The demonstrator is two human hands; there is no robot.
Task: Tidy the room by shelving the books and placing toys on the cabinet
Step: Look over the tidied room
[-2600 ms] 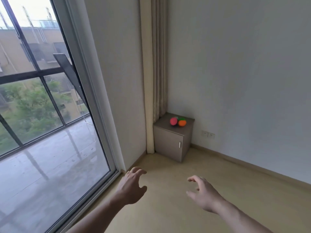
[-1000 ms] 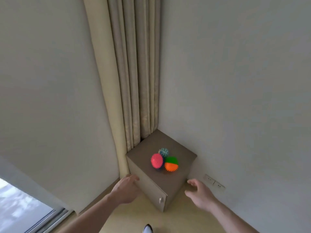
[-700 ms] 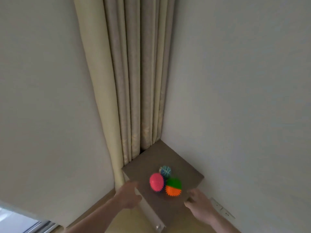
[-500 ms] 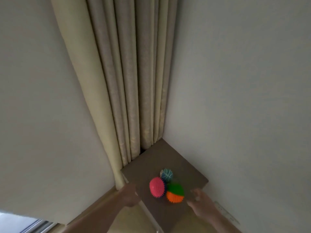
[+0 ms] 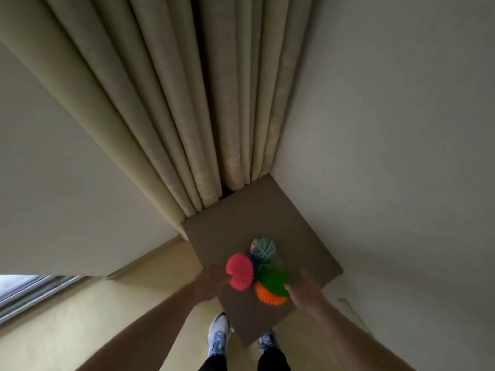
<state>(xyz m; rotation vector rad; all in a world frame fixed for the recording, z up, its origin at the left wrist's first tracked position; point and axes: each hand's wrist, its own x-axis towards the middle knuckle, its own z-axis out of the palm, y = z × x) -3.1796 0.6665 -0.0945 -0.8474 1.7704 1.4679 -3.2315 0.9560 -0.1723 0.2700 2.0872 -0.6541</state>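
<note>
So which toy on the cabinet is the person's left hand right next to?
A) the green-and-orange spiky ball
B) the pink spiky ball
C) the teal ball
B: the left hand sits right against the pink spiky ball on the cabinet, while the right hand is beside the green-and-orange spiky ball.

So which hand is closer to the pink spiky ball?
Left. The left hand is right against the pink spiky ball, at its left side. The right hand is beyond the green-and-orange spiky ball, further away.
</note>
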